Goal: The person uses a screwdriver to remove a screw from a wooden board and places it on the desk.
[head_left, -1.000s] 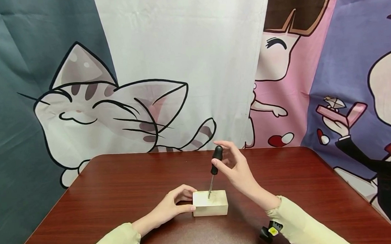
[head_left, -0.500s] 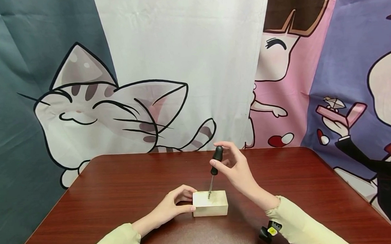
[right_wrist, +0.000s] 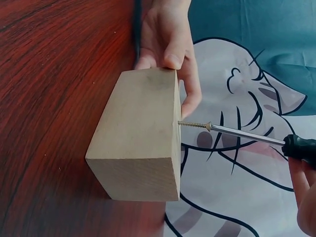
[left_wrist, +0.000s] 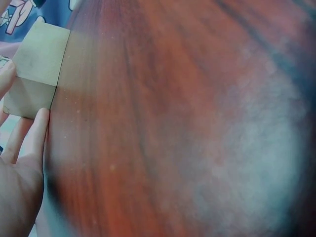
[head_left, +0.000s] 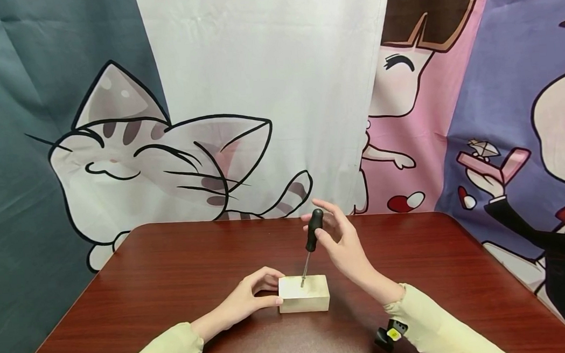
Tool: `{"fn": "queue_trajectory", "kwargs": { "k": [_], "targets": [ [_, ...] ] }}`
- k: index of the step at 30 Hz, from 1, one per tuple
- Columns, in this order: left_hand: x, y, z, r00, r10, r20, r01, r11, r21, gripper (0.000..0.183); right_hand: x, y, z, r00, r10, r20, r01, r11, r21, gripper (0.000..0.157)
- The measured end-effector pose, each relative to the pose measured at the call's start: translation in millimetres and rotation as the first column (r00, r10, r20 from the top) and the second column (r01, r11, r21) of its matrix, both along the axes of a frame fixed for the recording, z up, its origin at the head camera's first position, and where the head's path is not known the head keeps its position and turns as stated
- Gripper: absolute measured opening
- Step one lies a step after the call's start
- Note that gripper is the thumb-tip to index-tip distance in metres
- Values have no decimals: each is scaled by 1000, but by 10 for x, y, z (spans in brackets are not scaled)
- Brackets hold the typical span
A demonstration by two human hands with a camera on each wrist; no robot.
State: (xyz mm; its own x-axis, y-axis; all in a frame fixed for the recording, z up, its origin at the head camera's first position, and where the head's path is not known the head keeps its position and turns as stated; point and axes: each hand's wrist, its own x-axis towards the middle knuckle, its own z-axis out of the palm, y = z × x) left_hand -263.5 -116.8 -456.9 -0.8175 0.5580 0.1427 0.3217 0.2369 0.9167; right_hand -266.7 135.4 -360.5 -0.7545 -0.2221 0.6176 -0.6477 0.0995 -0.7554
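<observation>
Block (head_left: 304, 303) sits flat on the tabletop (head_left: 195, 257), roughly centred in front of me. Left hand (head_left: 253, 294) pinches its left end, thumb on the near side, fingers toward the back. Right hand (head_left: 342, 240) has the screwdriver (head_left: 312, 244) loosely between thumb and fingers, index lifted off the handle.

Handling, my read: block is wood, stiff, moderately light, so it would twist or skid without a brace. Dry matte faces should grip fine; low end-hold looks right, fingers clear of the top. Screwdriver reads light and rigid; best held by the fat part of the handle, in line with the screw (right_wrist: 195, 125). Screw is thin and hard; side load could tip it or slip the bit.

Looks: block pale tan, plain, square-edged, faint grain on the end face, some darker smudging on top. Screw brassy, threaded, standing out of the top face with most of its thread exposed; can't tell how deep the tip is. Shaft (right_wrist: 247, 135) bright metal, tip at the screw head. Handle black, bulbous, necked toward the shaft. Whole tool leans slightly right in head view.
</observation>
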Motion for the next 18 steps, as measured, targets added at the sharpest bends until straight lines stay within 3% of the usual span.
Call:
{"fn": "queue_trajectory", "kwargs": {
  "k": [9,18],
  "targets": [
    [-9,-2,-6,1000,-1,-7,1,1000,-3,44,15,-31,11,992,-122,23,122,992,18,51],
    [-10,-1,-7,1000,3,8,-3,1000,-5,44,14,-11,21,999,-46,13,46,999,-13,53]
  ]
}}
